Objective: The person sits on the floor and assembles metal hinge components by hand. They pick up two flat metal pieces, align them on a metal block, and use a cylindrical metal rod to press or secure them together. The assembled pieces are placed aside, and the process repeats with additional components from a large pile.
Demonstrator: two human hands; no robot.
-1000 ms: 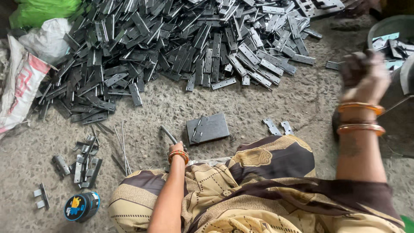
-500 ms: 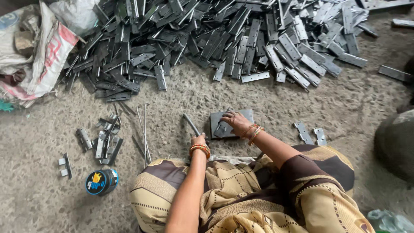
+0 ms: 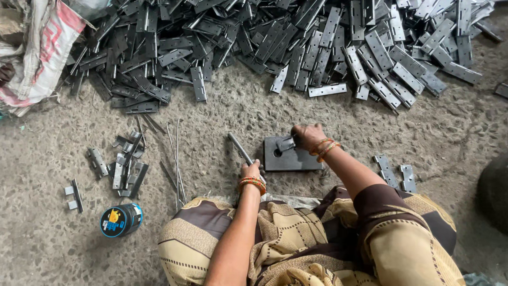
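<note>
A dark square metal plate (image 3: 296, 161) with a round hole lies on the concrete floor in front of my knees. My right hand (image 3: 307, 135) rests on its far edge and holds a small grey hinge piece (image 3: 286, 143) down on the plate. My left hand (image 3: 251, 170) is closed around the lower end of a dark metal rod (image 3: 239, 149), which slants up and to the left beside the plate. Orange bangles sit on both wrists.
A large heap of grey metal hinges (image 3: 275, 42) fills the far floor. A smaller bunch of hinges (image 3: 124, 164) and thin wire pins (image 3: 177, 159) lie at the left, a small blue round tin (image 3: 121, 220) nearer. Two hinges (image 3: 396, 173) lie right; a sack (image 3: 37, 53) far left.
My right hand came down from the raised right side onto the plate, now pressing a hinge piece there. My left hand stays on the rod. The view shifted left.
</note>
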